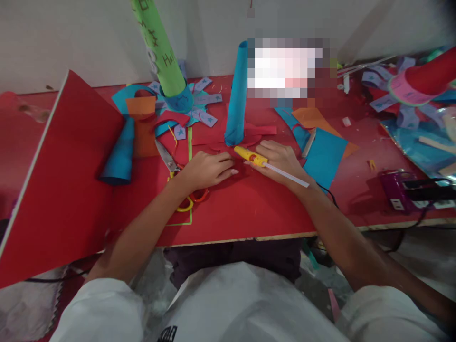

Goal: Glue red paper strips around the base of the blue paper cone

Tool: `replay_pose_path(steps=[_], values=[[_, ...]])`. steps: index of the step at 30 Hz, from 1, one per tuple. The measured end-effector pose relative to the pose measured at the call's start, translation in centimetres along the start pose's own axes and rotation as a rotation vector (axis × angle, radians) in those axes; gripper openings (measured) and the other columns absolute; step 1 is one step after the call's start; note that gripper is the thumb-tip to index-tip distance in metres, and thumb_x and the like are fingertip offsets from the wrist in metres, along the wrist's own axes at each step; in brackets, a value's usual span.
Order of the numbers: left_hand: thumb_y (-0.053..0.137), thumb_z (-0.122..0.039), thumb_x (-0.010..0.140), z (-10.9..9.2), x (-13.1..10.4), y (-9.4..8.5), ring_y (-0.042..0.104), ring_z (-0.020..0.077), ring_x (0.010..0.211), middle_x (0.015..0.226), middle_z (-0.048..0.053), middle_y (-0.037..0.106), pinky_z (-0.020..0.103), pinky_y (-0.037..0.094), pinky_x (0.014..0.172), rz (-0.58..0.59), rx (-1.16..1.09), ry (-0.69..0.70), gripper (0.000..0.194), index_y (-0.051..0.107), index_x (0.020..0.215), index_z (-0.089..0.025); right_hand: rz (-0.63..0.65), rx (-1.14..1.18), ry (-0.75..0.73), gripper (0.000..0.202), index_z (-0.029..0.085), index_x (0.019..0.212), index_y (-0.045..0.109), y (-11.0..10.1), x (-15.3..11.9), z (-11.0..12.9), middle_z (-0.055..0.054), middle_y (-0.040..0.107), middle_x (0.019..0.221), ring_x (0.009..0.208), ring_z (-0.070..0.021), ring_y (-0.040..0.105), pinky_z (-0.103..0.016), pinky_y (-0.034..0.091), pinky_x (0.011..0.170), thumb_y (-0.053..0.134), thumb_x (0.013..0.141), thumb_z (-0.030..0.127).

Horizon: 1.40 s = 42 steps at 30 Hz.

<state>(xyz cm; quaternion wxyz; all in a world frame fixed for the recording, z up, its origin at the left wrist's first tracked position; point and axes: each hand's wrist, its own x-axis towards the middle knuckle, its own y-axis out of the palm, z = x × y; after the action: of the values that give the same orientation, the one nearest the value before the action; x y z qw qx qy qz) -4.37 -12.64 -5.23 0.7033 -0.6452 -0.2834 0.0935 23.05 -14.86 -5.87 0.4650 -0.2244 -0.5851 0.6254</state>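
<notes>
Right hand: the hand (281,161) is closing on one yellow glue gun (242,151), with fingers on the far side and thumb on the near side.
Glue stick: one white stick (287,175) is sticking out of the gun's back end, running right and nearer, over the wrist.
Left hand: the hand (210,168) is reaching in from the left, fingers bent side by side, thumb standing apart from them; whether it is pressing the paper below, I cannot tell.
Blue tube: one blue paper tube (236,99) is standing upright just beyond the gun's nozzle, between the two hands and farther off.
Red strips: several red paper strips (263,130) are spreading left and right around the tube's base.
Scissors: one pair of scissors (166,155) is lying left of the left hand, blades pointing far.
Blue sheet: one sheet (326,159) is lying right of the right hand.
Far left: one lettered green tube (166,61) is rising from a blue collar (178,99), with at least five lavender strips (207,99) radiating.
Left: one blue cone (119,154) is lying beside one raised red board (64,180).
Right: one purple box (390,187) is resting near the edge of the desk (285,213).
Far right: one red tube (432,73) is leaning from a pink collar (402,89).
</notes>
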Motion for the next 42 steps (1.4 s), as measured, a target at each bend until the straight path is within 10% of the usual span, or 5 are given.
replay_pose_path(steps=[42], values=[[0.034,-0.051,0.114,0.0,-0.1,-0.1,0.073,0.0166,0.08,0.107,0.008,0.079,0.03,0.034,0.055,-0.002,-0.03,-0.009,0.054,0.078,0.11,-0.019,-0.018,0.069,-0.026,0.037,0.023,0.081,0.051,-0.9,-0.1,-0.9,-0.005,0.064,0.087,0.081,-0.0203,0.057,-0.035,0.033,0.067,0.057,0.106,0.05]])
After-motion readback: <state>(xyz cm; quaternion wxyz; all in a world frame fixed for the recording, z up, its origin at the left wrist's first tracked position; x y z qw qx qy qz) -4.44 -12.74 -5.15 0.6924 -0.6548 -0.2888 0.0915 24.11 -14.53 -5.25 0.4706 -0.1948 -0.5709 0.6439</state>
